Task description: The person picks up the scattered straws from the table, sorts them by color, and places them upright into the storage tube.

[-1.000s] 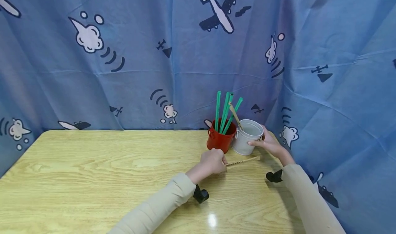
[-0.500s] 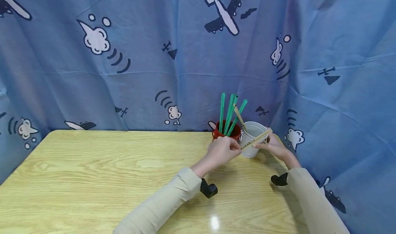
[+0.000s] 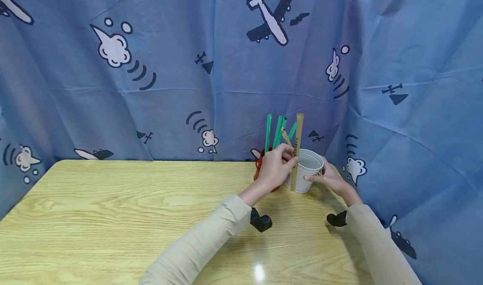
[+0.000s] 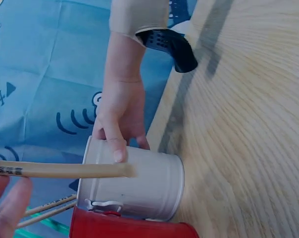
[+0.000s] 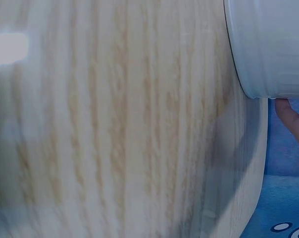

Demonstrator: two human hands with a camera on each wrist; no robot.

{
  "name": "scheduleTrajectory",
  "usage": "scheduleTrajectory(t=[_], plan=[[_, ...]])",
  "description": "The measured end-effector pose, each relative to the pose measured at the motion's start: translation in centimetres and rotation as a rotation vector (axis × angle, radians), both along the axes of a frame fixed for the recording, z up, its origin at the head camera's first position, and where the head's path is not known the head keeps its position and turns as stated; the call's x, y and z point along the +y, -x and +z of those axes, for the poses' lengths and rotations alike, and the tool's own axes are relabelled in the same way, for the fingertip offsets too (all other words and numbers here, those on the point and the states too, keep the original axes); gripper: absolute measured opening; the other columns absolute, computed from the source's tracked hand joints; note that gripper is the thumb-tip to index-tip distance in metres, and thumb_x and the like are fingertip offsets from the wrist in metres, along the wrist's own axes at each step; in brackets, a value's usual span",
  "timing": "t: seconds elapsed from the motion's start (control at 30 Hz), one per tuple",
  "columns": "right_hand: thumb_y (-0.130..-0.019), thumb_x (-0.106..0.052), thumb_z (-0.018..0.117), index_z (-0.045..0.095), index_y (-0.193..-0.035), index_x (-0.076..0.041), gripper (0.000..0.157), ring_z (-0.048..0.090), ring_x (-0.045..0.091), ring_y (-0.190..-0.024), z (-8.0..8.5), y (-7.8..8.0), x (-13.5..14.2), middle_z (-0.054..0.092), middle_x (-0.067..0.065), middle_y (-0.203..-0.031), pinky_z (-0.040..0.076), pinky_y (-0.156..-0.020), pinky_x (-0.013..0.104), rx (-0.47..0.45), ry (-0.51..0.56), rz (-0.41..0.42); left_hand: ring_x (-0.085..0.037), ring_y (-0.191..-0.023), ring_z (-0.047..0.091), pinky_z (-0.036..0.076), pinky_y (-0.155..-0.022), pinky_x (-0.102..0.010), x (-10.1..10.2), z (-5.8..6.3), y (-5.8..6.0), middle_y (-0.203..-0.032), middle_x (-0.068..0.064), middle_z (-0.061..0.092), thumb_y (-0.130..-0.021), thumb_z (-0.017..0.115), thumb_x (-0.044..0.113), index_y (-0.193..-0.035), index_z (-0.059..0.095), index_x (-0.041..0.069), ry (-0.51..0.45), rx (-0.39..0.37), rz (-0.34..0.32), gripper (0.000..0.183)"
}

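My left hand [image 3: 277, 163] pinches a tan straw [image 3: 298, 138] with printed lettering. It stands upright in front of the white bucket [image 3: 303, 182], its lower end outside the rim. In the left wrist view this straw [image 4: 65, 170] lies across the bucket's side. My right hand [image 3: 333, 181] grips the white bucket from the right, thumb in front; one finger [image 5: 291, 119] shows under it in the right wrist view. Another tan straw [image 3: 286, 137] leans in the white bucket. Several green straws [image 3: 268, 130] stand in the red bucket [image 3: 258, 168], partly hidden behind my left hand.
Both buckets stand at the back right of the wooden table [image 3: 132, 218], against a blue curtain [image 3: 162, 67] printed with planes. The red bucket touches or nearly touches the white one. Black wrist devices [image 3: 262, 221] sit beneath both sleeves.
My left hand has lifted the tan straw from low over the table, in front of the buckets, and turned it from nearly level to upright. My right hand stays on the white bucket.
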State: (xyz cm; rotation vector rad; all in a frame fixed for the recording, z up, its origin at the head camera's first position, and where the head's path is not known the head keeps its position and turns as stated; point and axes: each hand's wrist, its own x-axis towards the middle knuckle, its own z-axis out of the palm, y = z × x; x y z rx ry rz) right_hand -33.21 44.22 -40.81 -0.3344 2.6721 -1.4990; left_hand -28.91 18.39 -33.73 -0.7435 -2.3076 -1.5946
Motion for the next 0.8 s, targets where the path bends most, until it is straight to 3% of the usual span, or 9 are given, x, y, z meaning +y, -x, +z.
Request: scheduleTrajectory(t=[0.17,0.37,0.53,0.8], plan=[[-0.085,-0.011,0.069,0.013,-0.149,-0.001,0.086,0.029,0.039,-0.133,-0.1,-0.1,0.0,0.032,0.027,-0.143,0.024,-0.108,0.058,0.001,0.005,-0.002,-0.014,-0.077,0.069,0.052,-0.066,-0.016,0.2,0.1,0.7,-0.091,-0.008,0.073,-0.092,0.065,0.020,-0.110,0.062,0.008,-0.123,0.000,0.067,0.022],[-0.084,-0.011,0.069,0.012,-0.149,-0.001,0.087,0.026,0.040,-0.135,0.1,0.0,0.1,0.029,0.026,-0.145,0.022,-0.110,0.059,0.021,-0.002,0.002,-0.018,-0.081,0.071,0.053,-0.068,-0.016,0.7,0.5,1.5,-0.094,-0.009,0.075,-0.090,0.067,0.021,-0.111,0.061,0.005,-0.191,0.032,0.110,0.027],[-0.085,-0.011,0.069,0.012,-0.149,-0.002,0.086,0.025,0.039,-0.137,-0.1,0.2,0.3,0.028,0.024,-0.146,0.020,-0.111,0.060,0.022,0.008,0.018,-0.018,-0.080,0.072,0.052,-0.065,-0.015,1.2,0.5,2.0,-0.097,-0.009,0.075,-0.089,0.069,0.021,-0.111,0.062,0.004,-0.184,0.029,0.138,0.029],[-0.085,-0.011,0.069,0.011,-0.149,-0.004,0.086,0.024,0.039,-0.137,-0.2,0.1,0.4,0.028,0.024,-0.147,0.019,-0.111,0.061,0.014,0.032,0.026,-0.018,-0.081,0.072,0.053,-0.062,-0.018,2.1,-0.3,2.9,-0.094,-0.009,0.076,-0.087,0.070,0.020,-0.112,0.064,0.004,-0.092,-0.015,0.185,0.030]])
